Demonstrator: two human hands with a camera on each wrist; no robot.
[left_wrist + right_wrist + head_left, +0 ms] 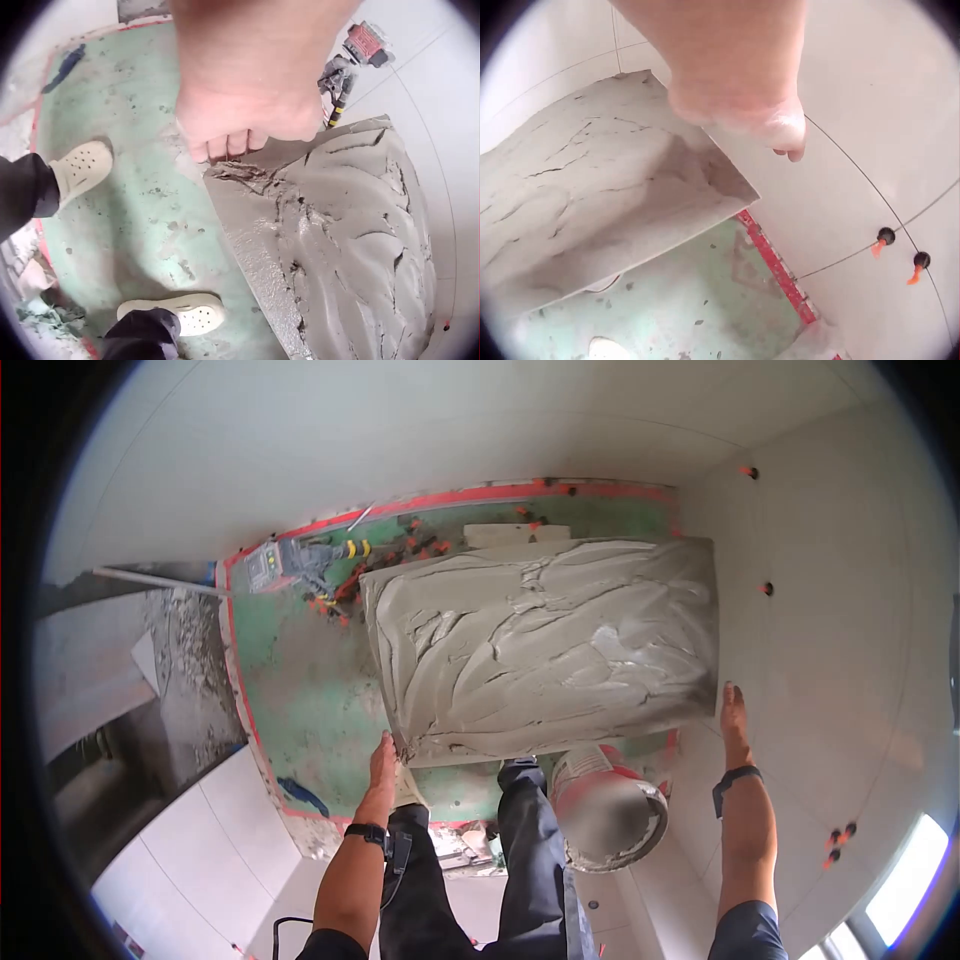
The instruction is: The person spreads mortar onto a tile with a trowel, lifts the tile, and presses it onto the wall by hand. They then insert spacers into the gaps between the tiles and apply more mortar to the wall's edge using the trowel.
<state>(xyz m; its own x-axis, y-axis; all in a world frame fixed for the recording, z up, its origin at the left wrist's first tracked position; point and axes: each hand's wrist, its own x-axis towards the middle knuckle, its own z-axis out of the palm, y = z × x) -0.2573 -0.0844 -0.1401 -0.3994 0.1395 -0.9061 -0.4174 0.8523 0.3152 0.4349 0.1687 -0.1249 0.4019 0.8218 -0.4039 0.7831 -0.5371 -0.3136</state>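
Observation:
A large rectangular tile point(545, 650), its upper face spread with ridged grey mortar, is held up over the green floor in the head view. My left hand point(383, 762) grips its near left corner, and in the left wrist view the fingers point(238, 142) curl at the edge by the mortar. Just beyond the near right corner is my right hand point(734, 712), pointing forward with a small gap to the tile in the head view. In the right wrist view the right hand point(739, 112) hides part of the tile's side edge, most of its fingers out of sight.
A mortar-smeared bucket point(610, 810) stands by the right leg. A grey tool with yellow bands point(300, 563) and scattered orange-black tile levelers point(425, 548) lie at the far left of the floor. The tiled wall point(820, 640) rises close on the right, with more levelers point(840, 842) in its joints.

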